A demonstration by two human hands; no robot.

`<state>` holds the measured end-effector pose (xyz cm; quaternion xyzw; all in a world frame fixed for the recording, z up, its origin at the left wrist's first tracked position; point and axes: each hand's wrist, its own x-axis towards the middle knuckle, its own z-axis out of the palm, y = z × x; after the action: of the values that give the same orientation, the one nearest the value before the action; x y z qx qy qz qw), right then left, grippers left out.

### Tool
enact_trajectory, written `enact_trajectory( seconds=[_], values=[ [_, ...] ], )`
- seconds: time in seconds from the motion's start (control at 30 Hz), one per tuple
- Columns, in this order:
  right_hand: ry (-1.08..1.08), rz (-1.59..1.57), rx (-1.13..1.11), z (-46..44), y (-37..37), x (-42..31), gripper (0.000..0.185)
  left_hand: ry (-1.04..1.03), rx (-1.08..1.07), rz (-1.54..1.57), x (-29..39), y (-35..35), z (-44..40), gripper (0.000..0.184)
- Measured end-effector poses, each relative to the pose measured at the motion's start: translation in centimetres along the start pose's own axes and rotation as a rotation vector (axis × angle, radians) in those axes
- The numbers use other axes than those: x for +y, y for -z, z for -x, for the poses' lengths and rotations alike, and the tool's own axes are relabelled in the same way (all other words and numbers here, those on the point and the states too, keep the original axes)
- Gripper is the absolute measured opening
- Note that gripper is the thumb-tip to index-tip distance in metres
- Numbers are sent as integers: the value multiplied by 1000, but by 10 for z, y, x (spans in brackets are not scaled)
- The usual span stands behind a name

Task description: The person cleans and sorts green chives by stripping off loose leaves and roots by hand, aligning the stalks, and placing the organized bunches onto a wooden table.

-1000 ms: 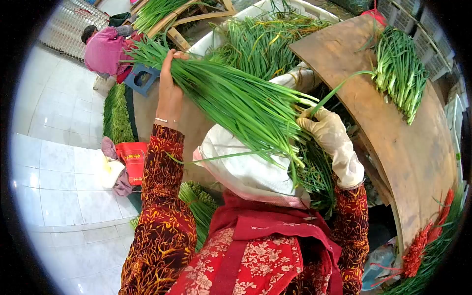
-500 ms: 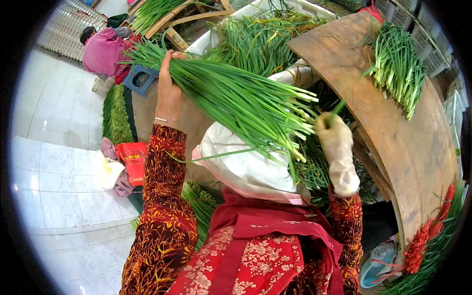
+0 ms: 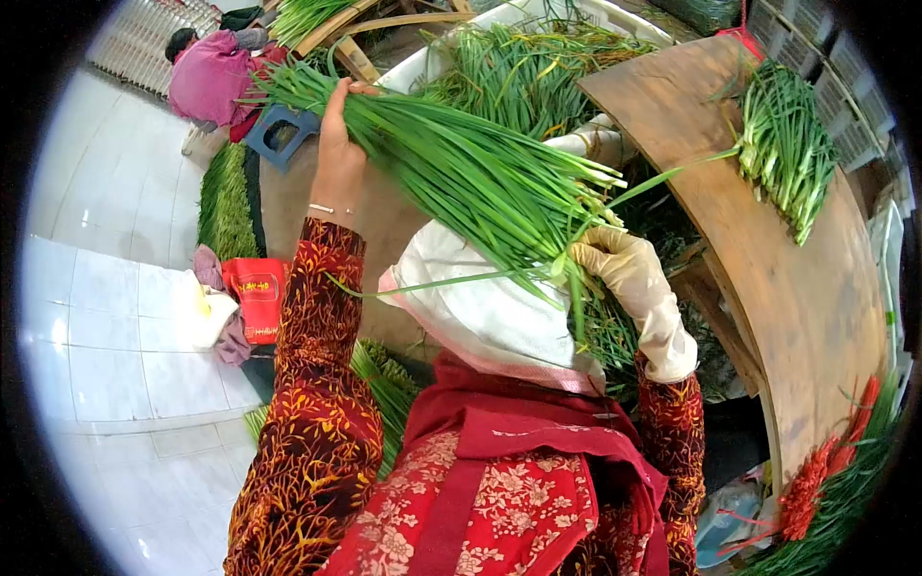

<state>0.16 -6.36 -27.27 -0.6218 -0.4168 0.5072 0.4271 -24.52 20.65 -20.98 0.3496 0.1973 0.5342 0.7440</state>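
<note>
A long bunch of garlic chives (image 3: pixel 480 173) stretches across the middle of the view, green tips at upper left and pale cut ends at right. My bare left hand (image 3: pixel 341 154) is closed around its leafy end. At the pale ends, my right hand (image 3: pixel 629 278), in a cream glove, has its fingers pinched on some chive stems. One loose leaf sticks out to the right above that glove, and another hangs left below the bunch. Under the bunch, a white cloth sack (image 3: pixel 471 298) covers my lap.
A white crate (image 3: pixel 413 72) of loose chives stands ahead. A curved wooden board (image 3: pixel 797 278) at right carries a smaller bunch (image 3: pixel 788 144). Red ties (image 3: pixel 812 490) hang at lower right. Another person (image 3: pixel 211 82) sits at upper left near a blue stool (image 3: pixel 280 134).
My right hand has moved left from beside the bunch onto its pale ends, and its fingers have closed there. My left hand keeps its hold; the view has shifted slightly.
</note>
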Motion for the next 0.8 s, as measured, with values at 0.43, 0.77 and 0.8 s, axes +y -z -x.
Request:
enact_trajectory(
  seconds=[0.43, 0.77, 0.8],
  values=[
    [-63, -160, 15, 17, 4, -3, 26, 12, 52, 20, -2, 2, -2, 16],
    [-325, -645, 623, 102, 42, 146, 19, 74, 30, 106, -3, 19, -10, 17],
    [-302, -789, 736, 112, 42, 149, 19, 55, 81, 84, -4, 17, -7, 17]
  ],
)
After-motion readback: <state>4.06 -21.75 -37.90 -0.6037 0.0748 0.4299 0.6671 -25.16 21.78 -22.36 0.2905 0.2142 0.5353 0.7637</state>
